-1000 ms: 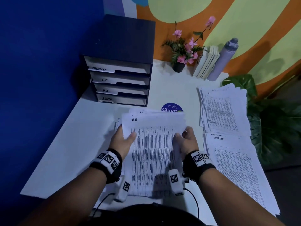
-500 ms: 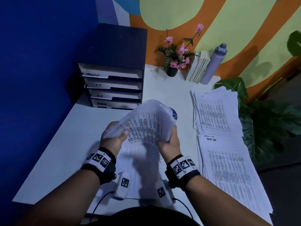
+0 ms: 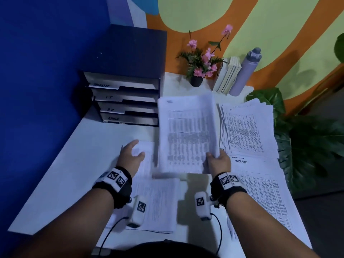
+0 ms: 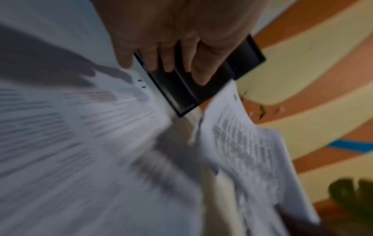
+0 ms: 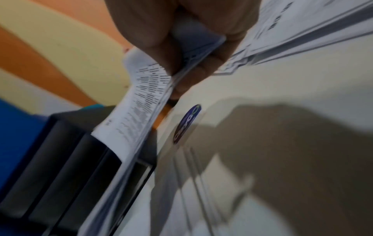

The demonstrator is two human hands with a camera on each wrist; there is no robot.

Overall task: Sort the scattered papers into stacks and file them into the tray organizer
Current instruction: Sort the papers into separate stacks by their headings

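My right hand point(image 3: 216, 161) grips a thick stack of printed papers point(image 3: 187, 133) by its near right corner and holds it lifted over the middle of the white desk point(image 3: 61, 170). The right wrist view shows the thumb above and the fingers below that stack point(image 5: 141, 94). My left hand point(image 3: 133, 155) hovers with loose fingers just above another stack of papers point(image 3: 156, 203) that lies flat near the front edge; it holds nothing. The dark tray organizer point(image 3: 126, 101) with labelled shelves stands at the back left, beyond both hands.
Two more paper stacks lie on the right: a fanned one point(image 3: 247, 131) and one headed "TASK LIST" point(image 3: 264, 192). At the back stand a potted pink flower point(image 3: 199, 66), books point(image 3: 228, 75) and a grey bottle point(image 3: 245, 71). A leafy plant point(image 3: 307, 142) borders the desk's right edge.
The right hand alone now carries the lifted stack, flat and further right. The left hand has let go and moved down over the papers left on the desk.
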